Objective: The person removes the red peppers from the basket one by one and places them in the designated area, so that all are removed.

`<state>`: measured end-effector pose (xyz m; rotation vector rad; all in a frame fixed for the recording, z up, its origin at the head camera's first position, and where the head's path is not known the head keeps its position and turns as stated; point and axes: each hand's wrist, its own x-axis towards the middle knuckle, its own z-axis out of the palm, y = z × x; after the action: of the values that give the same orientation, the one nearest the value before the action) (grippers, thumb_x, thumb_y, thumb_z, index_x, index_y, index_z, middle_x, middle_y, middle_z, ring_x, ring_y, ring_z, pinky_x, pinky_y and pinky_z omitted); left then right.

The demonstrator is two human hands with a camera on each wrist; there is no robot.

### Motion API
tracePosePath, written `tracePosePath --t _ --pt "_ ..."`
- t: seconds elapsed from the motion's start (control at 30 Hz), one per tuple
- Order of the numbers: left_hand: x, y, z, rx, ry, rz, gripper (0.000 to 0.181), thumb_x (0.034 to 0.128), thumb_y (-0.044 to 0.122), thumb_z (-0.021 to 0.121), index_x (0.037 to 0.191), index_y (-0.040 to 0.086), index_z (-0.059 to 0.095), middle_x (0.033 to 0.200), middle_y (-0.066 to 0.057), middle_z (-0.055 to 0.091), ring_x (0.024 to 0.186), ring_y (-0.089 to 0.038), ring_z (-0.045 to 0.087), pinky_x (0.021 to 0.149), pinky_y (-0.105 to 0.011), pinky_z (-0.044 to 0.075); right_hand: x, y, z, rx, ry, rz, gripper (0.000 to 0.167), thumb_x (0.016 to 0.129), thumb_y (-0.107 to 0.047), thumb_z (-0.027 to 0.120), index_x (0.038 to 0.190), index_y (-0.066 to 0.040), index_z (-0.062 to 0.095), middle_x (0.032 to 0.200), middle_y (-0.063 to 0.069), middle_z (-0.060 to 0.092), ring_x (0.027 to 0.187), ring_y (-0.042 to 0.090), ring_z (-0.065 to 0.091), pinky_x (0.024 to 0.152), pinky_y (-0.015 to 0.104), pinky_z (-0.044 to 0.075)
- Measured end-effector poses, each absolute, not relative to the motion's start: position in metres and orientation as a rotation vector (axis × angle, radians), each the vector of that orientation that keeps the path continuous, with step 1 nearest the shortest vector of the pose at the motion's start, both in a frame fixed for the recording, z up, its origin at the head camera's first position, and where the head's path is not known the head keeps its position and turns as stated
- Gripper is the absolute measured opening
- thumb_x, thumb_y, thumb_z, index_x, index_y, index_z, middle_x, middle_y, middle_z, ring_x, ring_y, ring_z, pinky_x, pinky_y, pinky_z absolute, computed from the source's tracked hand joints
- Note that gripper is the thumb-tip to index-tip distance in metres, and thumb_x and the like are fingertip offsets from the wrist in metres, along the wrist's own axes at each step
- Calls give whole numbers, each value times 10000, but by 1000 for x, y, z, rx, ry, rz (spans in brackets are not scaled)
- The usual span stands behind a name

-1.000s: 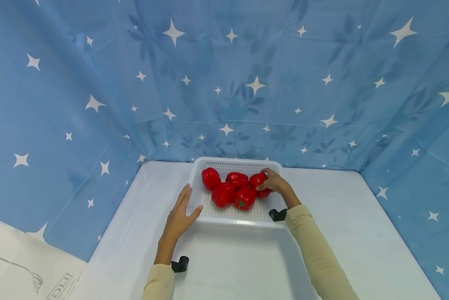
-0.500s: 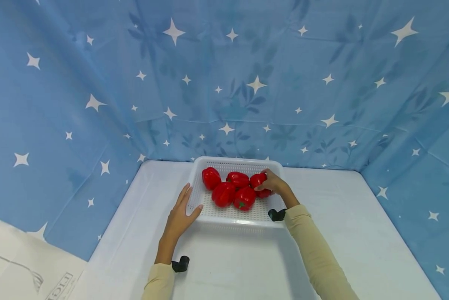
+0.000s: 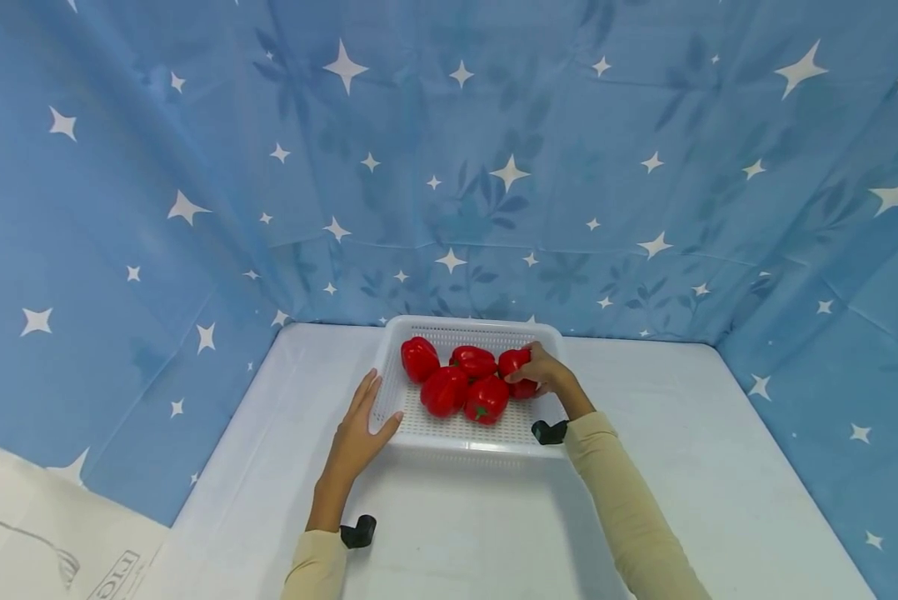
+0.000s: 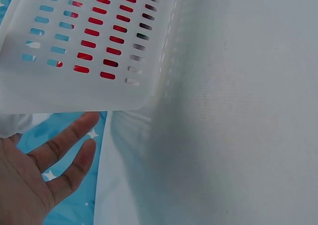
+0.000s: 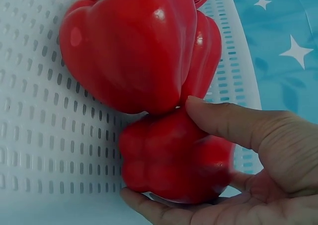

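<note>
Star-printed blue curtain [image 3: 449, 125] hangs behind a white table [image 3: 449, 533] bearing a perforated white plastic basket [image 3: 464, 446]. At the basket's left side, the left hand [image 3: 355, 442] has its fingers spread, holding nothing; contact is unclear. Inside the basket lie four red bell peppers [image 3: 445, 392], then, at its right end, a fifth pepper [image 5: 166, 160], grasped by the right hand [image 3: 543, 368]. Grasping seems the step underway; lifting would call for a secure hold, clear of neighbours.

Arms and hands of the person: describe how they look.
The left sleeve and right sleeve are long, plain and pale yellow-beige. A small black device shows near each cuff. The left hand and right hand wear no gloves.
</note>
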<state>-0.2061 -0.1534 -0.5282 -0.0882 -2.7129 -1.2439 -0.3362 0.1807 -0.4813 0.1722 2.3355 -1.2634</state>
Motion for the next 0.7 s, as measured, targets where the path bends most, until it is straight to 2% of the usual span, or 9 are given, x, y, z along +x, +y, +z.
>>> tracePosePath --t 0.7 --pt "-206 -154 -528 -112 -2684 -1268 792 876 456 664 1544 243 296 1625 120 200 1453 -308 348 1001 -579 433 -329 175 -473 227 2383 -1245 869 820 -120 735 1440 6 139 1429 274 315 1325 476 375 934 595 513"
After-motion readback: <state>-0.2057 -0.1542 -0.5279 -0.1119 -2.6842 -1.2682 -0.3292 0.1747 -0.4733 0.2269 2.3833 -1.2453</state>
